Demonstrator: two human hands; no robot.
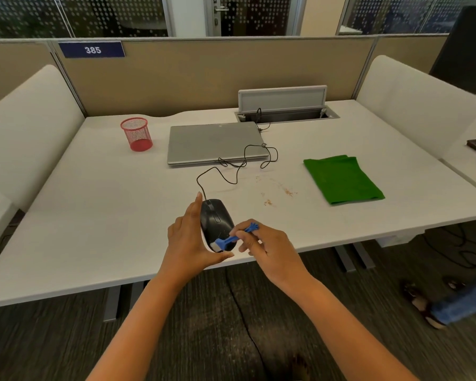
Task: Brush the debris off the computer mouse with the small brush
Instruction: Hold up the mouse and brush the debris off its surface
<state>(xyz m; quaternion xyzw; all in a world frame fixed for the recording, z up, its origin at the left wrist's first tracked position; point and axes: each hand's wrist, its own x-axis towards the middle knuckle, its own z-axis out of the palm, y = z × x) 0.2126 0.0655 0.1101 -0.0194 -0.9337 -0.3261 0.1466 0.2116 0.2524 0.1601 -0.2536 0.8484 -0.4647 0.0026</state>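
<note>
A black wired computer mouse [216,221] is near the front edge of the white desk [94,215]. My left hand [188,237] grips it from the left side, thumb under its near end. My right hand [270,248] pinches the handle of a small blue brush [235,237]. The brush's pale bristles rest on the near end of the mouse. The mouse's black cable [231,169] loops back toward the laptop. Brown crumbs of debris [278,195] lie on the desk to the right of the mouse.
A shut grey laptop [215,143] lies at the middle back, a red mesh cup [136,134] to its left. A folded green cloth [341,178] lies at the right. An open cable hatch [285,110] sits behind. Another person's leg [462,303] is at the right floor.
</note>
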